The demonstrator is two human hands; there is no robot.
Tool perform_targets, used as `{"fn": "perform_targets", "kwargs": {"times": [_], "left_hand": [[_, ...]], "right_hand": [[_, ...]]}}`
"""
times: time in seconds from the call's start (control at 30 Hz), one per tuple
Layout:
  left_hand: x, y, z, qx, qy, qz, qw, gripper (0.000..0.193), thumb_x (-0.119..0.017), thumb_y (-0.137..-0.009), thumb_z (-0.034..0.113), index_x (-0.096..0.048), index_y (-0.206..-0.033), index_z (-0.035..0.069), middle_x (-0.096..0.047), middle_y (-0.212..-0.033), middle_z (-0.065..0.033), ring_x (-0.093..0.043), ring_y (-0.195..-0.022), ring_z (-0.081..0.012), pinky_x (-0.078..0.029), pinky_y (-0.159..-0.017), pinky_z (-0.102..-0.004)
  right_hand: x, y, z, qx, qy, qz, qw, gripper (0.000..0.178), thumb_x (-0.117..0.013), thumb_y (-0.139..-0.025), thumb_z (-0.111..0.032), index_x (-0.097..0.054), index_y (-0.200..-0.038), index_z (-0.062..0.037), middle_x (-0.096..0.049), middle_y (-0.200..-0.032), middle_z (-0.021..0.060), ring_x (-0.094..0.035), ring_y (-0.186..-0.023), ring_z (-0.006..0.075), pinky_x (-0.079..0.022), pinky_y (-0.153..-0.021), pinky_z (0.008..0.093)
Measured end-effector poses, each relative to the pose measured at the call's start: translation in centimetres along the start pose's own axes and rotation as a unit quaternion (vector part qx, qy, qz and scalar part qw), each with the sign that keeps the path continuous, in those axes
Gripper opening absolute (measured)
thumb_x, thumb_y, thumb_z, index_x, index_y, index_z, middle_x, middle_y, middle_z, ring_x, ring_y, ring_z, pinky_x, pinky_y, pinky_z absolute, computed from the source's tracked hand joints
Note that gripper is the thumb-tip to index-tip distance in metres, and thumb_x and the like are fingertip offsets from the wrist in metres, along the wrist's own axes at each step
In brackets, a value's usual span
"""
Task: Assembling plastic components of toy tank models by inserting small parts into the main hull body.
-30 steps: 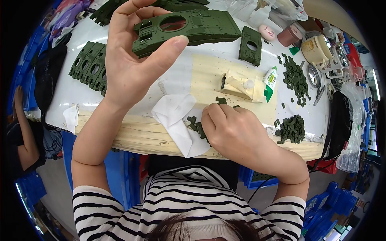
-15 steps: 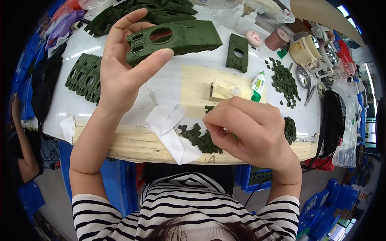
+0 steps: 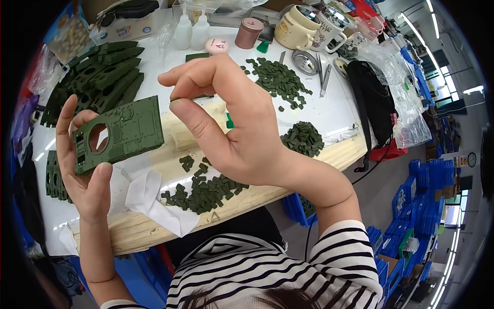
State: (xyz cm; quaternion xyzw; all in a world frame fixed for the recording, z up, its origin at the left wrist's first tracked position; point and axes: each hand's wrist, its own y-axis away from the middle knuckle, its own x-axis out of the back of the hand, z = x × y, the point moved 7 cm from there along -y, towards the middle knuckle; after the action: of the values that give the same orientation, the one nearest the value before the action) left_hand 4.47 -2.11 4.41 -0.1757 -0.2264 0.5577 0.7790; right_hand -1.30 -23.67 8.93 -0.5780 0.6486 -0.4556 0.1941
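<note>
My left hand (image 3: pixel 87 188) grips a flat dark green plastic model tank hull (image 3: pixel 135 123) by its left end, fingers behind and thumb along the lower edge. A large round hole goes through the hull. To its right my right hand (image 3: pixel 244 121) is raised, thumb and forefinger pinched on what looks like a tiny dark green plastic piece (image 3: pixel 176 100), mostly hidden by the fingertips. Below that hand lies a loose pile of small green pieces (image 3: pixel 206 193). A white cloth (image 3: pixel 149 198) is beside the pile.
More green hulls (image 3: pixel 103 72) are heaped at the far left. Two further piles of small pieces (image 3: pixel 278 80) (image 3: pixel 303 139) lie to the right. Squeeze bottles (image 3: pixel 182 33), a pink tin (image 3: pixel 249 33), mugs (image 3: pixel 296 26), tweezers (image 3: pixel 325 80) and a black bag (image 3: pixel 363 98) line the table's far and right sides.
The view has swung to the right. My right hand has risen from the near pile toward the hull, its fingertips now close to the hull's right end. My left hand still holds the hull, now lower.
</note>
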Motion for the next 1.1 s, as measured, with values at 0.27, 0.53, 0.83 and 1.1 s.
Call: {"fn": "perform_targets", "kwargs": {"times": [0.27, 0.53, 0.83, 1.1], "left_hand": [[-0.1, -0.1, 0.3, -0.028, -0.002, -0.013, 1.000, 0.089, -0.073, -0.076, 0.031, -0.030, -0.144, -0.005, -0.031, -0.145, -0.0175, -0.046, -0.118, -0.0222, -0.052, -0.093, -0.0352], [-0.7, -0.1, -0.4, 0.025, 0.100, -0.011, 0.995, 0.089, -0.073, -0.078, 0.024, -0.023, -0.148, -0.001, -0.036, -0.142, -0.0162, -0.047, -0.126, -0.0297, -0.049, -0.100, -0.0419], [-1.4, 0.0, -1.2, 0.171, 0.264, 0.021, 0.949, 0.088, -0.068, -0.080, 0.023, -0.018, -0.149, 0.001, -0.035, -0.148, -0.0166, -0.042, -0.134, -0.0309, -0.042, -0.108, -0.0428], [-2.6, -0.4, -0.3, 0.217, 0.312, -0.027, 0.925, 0.086, -0.065, -0.080, 0.024, -0.019, -0.150, 0.003, -0.041, -0.142, -0.0165, -0.047, -0.129, -0.0313, -0.045, -0.104, -0.0436]], "right_hand": [[-0.8, 0.3, 0.7, -0.089, -0.087, -0.016, 0.992, 0.013, -0.058, -0.089, 0.002, -0.049, -0.097, 0.0037, -0.063, -0.089, 0.0140, -0.069, -0.083, 0.0254, -0.056, -0.075, 0.0306], [-0.7, 0.4, 0.7, -0.092, -0.084, -0.018, 0.992, 0.012, -0.058, -0.089, 0.003, -0.049, -0.097, 0.0038, -0.063, -0.088, 0.0138, -0.069, -0.083, 0.0242, -0.057, -0.075, 0.0299], [-1.4, 0.7, 0.6, -0.125, -0.094, -0.049, 0.986, 0.010, -0.059, -0.089, 0.001, -0.051, -0.095, 0.0033, -0.063, -0.084, 0.0130, -0.070, -0.082, 0.0243, -0.057, -0.076, 0.0303], [-1.3, 1.2, 2.4, -0.301, -0.223, -0.047, 0.926, 0.012, -0.064, -0.091, -0.005, -0.059, -0.097, 0.0033, -0.063, -0.088, 0.0043, -0.060, -0.080, 0.0067, -0.051, -0.073, 0.0224]]}}
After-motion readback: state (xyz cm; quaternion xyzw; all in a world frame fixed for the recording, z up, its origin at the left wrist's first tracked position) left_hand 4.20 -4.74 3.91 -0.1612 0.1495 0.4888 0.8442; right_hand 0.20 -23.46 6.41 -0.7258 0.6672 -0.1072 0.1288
